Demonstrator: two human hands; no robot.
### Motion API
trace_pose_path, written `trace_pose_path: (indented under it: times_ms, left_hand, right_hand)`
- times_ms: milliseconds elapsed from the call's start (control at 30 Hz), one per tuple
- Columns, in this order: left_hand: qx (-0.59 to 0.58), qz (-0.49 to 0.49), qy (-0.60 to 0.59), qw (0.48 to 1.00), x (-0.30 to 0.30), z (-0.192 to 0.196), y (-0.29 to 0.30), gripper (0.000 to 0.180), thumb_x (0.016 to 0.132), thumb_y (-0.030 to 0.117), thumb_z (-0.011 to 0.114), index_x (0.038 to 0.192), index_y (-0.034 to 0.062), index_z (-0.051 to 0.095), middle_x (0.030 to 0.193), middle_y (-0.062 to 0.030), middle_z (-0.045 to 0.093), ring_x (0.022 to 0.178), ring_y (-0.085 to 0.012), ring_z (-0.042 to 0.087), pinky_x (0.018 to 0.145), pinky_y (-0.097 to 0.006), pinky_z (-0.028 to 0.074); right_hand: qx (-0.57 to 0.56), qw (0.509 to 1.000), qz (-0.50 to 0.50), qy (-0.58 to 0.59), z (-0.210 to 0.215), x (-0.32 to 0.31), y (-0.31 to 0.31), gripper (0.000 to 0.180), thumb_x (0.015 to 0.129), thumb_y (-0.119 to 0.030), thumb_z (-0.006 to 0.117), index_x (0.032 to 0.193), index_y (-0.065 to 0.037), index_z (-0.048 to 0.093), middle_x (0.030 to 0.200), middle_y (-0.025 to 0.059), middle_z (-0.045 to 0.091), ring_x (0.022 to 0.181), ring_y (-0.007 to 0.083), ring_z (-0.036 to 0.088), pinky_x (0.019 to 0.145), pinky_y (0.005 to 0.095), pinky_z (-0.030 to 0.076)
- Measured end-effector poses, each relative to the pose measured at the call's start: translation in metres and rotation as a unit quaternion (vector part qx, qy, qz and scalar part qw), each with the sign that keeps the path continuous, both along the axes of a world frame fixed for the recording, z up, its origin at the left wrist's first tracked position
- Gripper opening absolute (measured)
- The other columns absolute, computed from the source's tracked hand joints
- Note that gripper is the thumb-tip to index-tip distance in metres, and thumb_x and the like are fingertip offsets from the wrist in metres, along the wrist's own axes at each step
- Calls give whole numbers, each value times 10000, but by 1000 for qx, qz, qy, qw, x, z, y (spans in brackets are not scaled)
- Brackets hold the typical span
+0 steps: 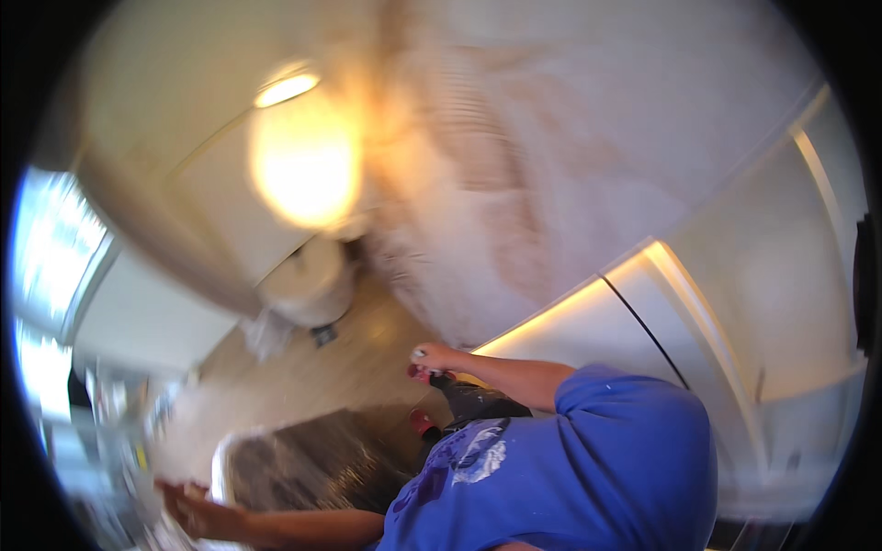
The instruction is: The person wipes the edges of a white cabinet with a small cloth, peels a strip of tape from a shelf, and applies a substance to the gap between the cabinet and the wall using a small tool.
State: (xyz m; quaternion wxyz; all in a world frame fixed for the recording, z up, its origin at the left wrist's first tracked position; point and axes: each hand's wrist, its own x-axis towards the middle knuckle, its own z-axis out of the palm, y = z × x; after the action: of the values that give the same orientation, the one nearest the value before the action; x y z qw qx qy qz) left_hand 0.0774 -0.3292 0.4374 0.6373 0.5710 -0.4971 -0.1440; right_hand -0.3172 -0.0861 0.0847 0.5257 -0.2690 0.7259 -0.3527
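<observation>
My left hand (191, 511) is stretched out low on the left, blurred by motion. Its fingers look apart, and I see nothing held in them. Beside it stands a dark brown box-like block (312, 459) with a shiny, plastic-looking cover and a pale edge. My right hand (434, 356) is in front of me with its fingers curled closed. A small whitish bit shows at the fingers, too small to name. Under that hand are my dark trousers (482, 404) and red shoes (421, 421).
A pale wall (588, 138) with brownish smeared patches rises ahead. White panels (606, 321) with a lit strip run along the right. A white rounded bin-like container (308, 280) stands beyond the wooden floor (285, 376), under a bright lamp (308, 170). Blurred clutter (119, 404) lies left, below a window (55, 248).
</observation>
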Motion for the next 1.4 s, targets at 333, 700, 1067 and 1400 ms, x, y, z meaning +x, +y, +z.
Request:
trace_pose_path:
  times_ms: [333,700,1067,1400]
  left_hand:
    - [9,-359,69,931,-105,-5,25,702,1107,579,421,741,12,619,755,-128,637,795,-271,641,851,-416,533]
    - [-93,-798,-226,550,-228,-14,257,93,917,3,671,843,-47,644,1045,-207,736,913,-358,709,847,-438,553]
    - [-139,-859,-305,388,-224,-22,359,159,898,133,753,818,28,665,1337,-206,682,997,-378,735,786,-433,588]
    - [-162,-910,-380,39,-288,-69,406,183,927,230,709,918,49,735,1110,-99,722,953,-353,713,821,-457,572]
  right_hand:
    - [-108,886,-255,372,238,105,224,282,1004,-172,614,1254,-46,649,1152,186,703,1088,378,652,965,472,518]
    - [52,528,-437,726,389,179,423,135,943,-43,663,1070,-20,704,1335,179,615,1201,398,592,1052,523,455]
    - [230,476,-420,737,408,192,479,70,900,-49,670,963,-26,686,1505,206,505,1457,358,461,1200,640,291]
    - [46,536,-426,727,419,180,423,213,822,-9,685,1024,-47,739,1204,125,673,1156,293,631,1035,508,446]
